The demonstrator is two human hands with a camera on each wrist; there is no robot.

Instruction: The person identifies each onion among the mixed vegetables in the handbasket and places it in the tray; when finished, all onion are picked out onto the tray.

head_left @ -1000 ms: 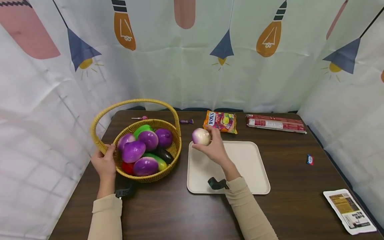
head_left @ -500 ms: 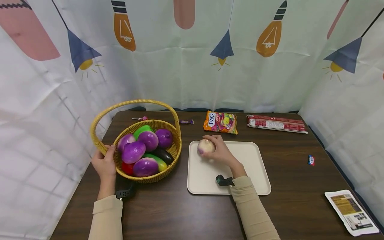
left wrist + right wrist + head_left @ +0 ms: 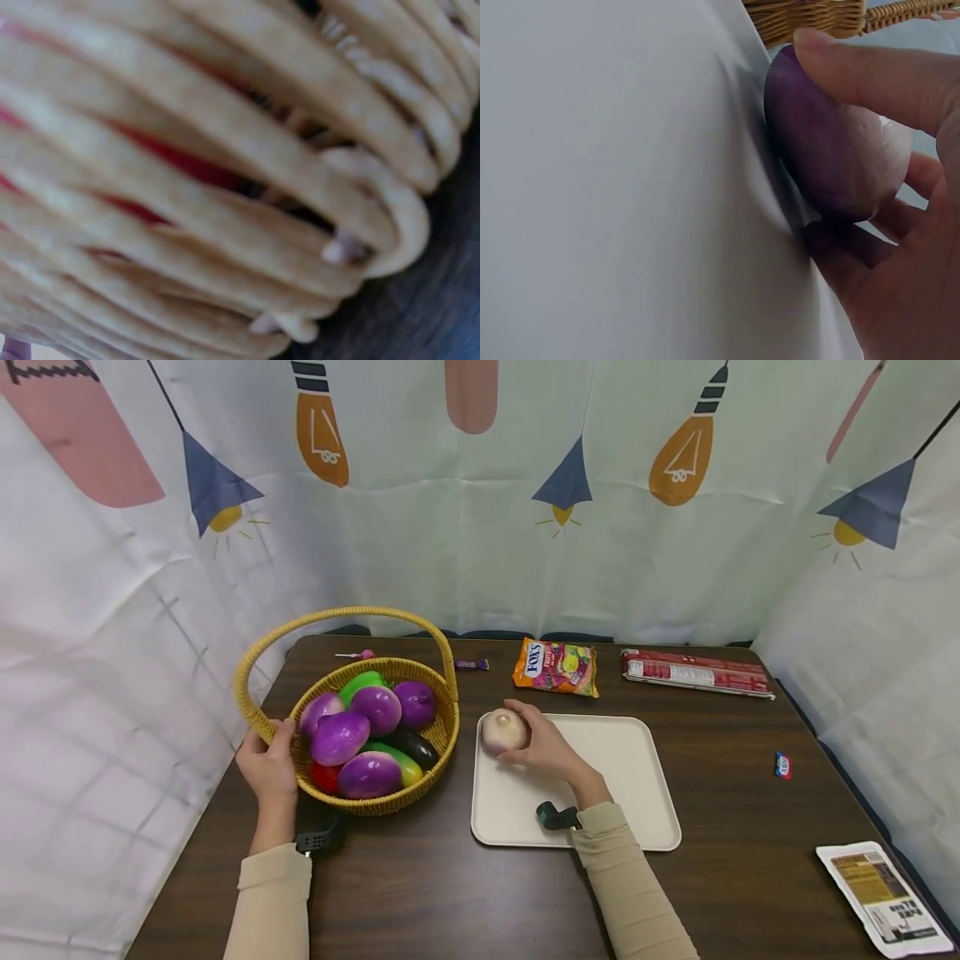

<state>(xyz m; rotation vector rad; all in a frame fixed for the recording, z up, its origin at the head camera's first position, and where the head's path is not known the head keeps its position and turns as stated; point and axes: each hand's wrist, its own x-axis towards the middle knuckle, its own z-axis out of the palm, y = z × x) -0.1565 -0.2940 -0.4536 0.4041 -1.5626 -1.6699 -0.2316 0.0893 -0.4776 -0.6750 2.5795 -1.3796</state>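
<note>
The right hand (image 3: 546, 745) holds the turnip (image 3: 504, 732) between thumb and fingers at the far left corner of the tray (image 3: 600, 777), pale end up; this side grip probably leaves the underside free to seat, though contact with the tray cannot be confirmed. The left hand (image 3: 270, 768) grips the basket (image 3: 382, 806) at the foot of its handle (image 3: 360, 611), apparently to steady it.

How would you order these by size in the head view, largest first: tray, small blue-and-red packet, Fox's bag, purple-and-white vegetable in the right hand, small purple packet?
1. Tray
2. Fox's bag
3. Vegetable in the right hand
4. Blue-and-red packet and purple packet: both smallest, too alike to rank
</note>
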